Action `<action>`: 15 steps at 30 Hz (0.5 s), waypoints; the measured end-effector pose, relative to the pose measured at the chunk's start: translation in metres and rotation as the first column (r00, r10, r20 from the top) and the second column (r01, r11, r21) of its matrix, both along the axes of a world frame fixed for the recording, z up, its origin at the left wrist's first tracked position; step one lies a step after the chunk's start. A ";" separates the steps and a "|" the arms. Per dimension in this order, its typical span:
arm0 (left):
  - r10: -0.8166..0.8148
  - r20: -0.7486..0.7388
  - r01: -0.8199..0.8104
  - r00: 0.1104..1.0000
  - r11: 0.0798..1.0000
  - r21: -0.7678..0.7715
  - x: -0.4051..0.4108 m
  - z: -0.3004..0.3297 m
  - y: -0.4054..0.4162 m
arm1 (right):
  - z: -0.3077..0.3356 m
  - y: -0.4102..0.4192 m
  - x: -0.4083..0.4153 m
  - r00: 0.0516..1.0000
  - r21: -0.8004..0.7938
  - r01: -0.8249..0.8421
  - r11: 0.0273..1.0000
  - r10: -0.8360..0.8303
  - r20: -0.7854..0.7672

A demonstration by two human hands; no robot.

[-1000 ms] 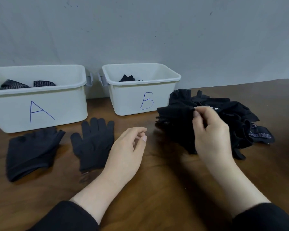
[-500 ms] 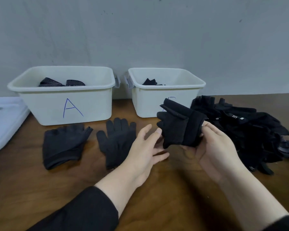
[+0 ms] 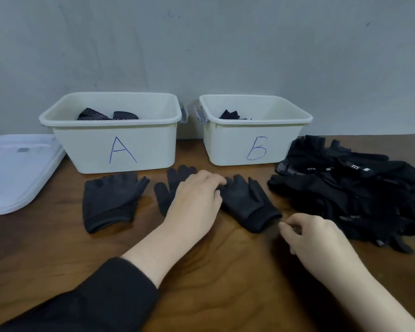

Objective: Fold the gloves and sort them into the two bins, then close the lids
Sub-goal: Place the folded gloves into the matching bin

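Three black gloves lie flat in a row before the bins. A fingerless glove [image 3: 110, 200] is on the left, and a full-finger glove [image 3: 164, 195] in the middle is partly covered by my left hand [image 3: 194, 200]. That hand lies palm down, its fingertips touching the fingers of the third glove [image 3: 246, 204]. My right hand [image 3: 314, 238] hovers just right of that glove's cuff, fingers loosely curled, holding nothing. White bin A [image 3: 86, 149] holds mesh-patterned gloves. White bin B [image 3: 225, 149] holds a plain black glove. A pile of black gloves [image 3: 357, 188] sits at the right.
Two white lids [image 3: 15, 168] are stacked at the table's left edge. The bins stand against a grey wall, with their side latches almost meeting between them. Bare brown wood stretches between me and the gloves.
The glove that both hands held up in front of bin B now lies flat on the table. My left hand has come down onto it and my right hand has let go.
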State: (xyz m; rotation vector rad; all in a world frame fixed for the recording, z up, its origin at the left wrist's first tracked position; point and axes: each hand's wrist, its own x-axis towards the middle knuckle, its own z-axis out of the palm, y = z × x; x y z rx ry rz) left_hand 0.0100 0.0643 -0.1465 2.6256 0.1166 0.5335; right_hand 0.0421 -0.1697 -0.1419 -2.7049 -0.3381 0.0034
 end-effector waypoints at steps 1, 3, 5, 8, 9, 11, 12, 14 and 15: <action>-0.036 -0.029 0.037 0.999 0.998 0.048 -0.007 -0.005 -0.003 | -0.003 -0.001 -0.001 0.993 0.012 -0.050 0.999 0.048 0.104; -0.105 -0.081 0.115 0.991 0.985 0.127 -0.020 -0.014 -0.011 | -0.009 0.003 -0.001 0.919 0.086 -0.238 0.967 0.195 0.343; -0.146 -0.119 0.164 0.982 0.975 0.153 -0.027 -0.020 -0.017 | -0.014 0.011 0.004 0.841 0.063 -0.384 0.921 0.321 0.435; -0.145 -0.149 0.172 0.978 0.966 0.192 -0.026 -0.024 -0.019 | -0.022 0.016 0.012 0.879 0.047 -0.414 0.909 0.386 0.279; -0.135 -0.147 0.164 0.980 0.965 0.204 -0.025 -0.024 -0.018 | -0.025 0.015 0.013 0.887 0.041 -0.412 0.910 0.390 0.248; -0.127 -0.143 0.156 0.981 0.964 0.216 -0.023 -0.026 -0.015 | -0.030 0.015 0.014 0.887 0.030 -0.403 0.915 0.382 0.258; -0.130 -0.143 0.160 0.981 0.963 0.219 -0.023 -0.027 -0.014 | -0.033 0.016 0.014 0.885 0.028 -0.398 0.917 0.376 0.276; -0.130 -0.117 0.153 0.985 0.964 0.215 -0.023 -0.027 -0.013 | -0.037 0.021 0.011 0.872 0.006 -0.388 0.922 0.365 0.326; -0.125 -0.088 0.141 0.988 0.969 0.204 -0.023 -0.026 -0.012 | -0.038 0.023 0.010 0.864 -0.002 -0.381 0.925 0.357 0.354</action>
